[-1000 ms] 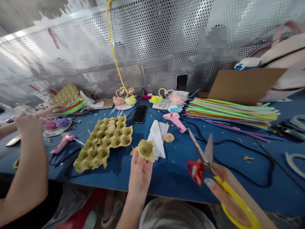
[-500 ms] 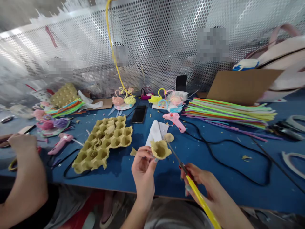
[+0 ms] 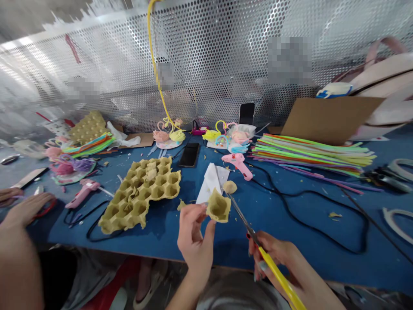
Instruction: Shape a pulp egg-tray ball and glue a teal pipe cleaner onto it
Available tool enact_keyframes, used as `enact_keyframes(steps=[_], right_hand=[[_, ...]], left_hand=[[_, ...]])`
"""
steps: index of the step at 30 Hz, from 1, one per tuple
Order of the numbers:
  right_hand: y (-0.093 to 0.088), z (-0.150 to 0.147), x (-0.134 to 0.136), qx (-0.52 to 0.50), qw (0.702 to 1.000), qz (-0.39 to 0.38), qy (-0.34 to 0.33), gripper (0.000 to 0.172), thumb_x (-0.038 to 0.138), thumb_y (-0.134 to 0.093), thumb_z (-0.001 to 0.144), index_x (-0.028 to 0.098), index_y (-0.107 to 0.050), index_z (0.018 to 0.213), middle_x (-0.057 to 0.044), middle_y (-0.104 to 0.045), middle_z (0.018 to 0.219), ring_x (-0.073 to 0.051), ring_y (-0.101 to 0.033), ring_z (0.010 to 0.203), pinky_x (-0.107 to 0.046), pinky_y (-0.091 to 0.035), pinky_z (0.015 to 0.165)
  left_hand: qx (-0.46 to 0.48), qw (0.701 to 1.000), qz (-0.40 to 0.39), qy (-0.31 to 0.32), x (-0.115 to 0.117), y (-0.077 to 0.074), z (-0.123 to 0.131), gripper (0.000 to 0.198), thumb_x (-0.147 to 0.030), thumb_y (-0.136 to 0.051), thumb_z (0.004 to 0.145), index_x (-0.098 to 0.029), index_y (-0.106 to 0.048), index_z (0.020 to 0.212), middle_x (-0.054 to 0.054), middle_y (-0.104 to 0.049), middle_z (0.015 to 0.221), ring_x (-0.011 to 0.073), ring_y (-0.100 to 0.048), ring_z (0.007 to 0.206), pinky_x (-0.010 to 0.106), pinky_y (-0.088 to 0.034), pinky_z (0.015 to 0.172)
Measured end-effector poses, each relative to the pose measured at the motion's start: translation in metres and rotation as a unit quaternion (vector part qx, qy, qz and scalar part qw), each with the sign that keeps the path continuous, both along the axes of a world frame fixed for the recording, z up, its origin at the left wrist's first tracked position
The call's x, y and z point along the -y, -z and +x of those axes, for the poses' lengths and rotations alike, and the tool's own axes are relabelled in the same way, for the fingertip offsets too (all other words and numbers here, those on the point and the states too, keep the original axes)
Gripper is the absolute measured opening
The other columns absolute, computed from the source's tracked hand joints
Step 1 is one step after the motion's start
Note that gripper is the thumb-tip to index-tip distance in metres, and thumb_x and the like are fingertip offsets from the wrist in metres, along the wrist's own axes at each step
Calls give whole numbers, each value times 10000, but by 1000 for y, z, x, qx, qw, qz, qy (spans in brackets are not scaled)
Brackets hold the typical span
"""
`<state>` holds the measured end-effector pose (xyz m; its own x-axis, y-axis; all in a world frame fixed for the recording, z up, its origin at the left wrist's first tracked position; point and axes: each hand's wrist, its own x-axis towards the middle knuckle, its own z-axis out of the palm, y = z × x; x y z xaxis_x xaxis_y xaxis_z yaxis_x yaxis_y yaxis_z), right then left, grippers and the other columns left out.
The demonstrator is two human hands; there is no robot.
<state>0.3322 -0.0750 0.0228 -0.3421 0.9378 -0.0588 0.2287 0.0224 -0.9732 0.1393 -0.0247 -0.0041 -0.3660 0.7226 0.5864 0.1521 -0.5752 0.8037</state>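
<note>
My left hand pinches a single cup cut from a yellowish egg carton by its edge, the hollow facing me. My right hand grips yellow-handled scissors, whose blades point up and left, just right of the cup and apart from it. Beyond the blade tips lies a small rounded carton scrap, near a folded white paper on the blue table. Left of my hands rests the larger egg carton, its edge cut ragged and loose scraps lying in it.
A pink glue gun and its black cord lie to the right. Behind are a phone, pipe-cleaner swans and a pipe-cleaner bundle. At far left, a co-worker's hand touches red-handled scissors.
My left hand has turned the egg carton cup, and a flap at its right edge no longer shows. The scissors have shifted slightly down and right. The co-worker's hand has moved nearer.
</note>
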Motion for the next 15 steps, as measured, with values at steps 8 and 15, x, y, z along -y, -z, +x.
enact_keyframes(steps=[8, 15], right_hand=[[-7, 0, 0, 84, 989, 113, 36, 325, 449, -547, 937, 192, -699, 1065, -73, -712, 822, -191, -631, 655, -286, -551, 609], [-6, -5, -6, 111, 976, 185, 13, 424, 445, -500, 939, 208, -618, 1269, -122, -765, 932, -258, -721, 742, -314, -558, 619]], left_hand=[[-97, 993, 66, -31, 7, 5, -1, 410, -17, -693, 834, -280, -713, 1148, 51, -691, 1031, 196, -684, 982, 308, -614, 810], [-160, 979, 118, -51, 8, -1, -5, 502, 41, -699, 795, -284, -694, 1178, 39, -692, 1033, 187, -694, 956, 308, -614, 791]])
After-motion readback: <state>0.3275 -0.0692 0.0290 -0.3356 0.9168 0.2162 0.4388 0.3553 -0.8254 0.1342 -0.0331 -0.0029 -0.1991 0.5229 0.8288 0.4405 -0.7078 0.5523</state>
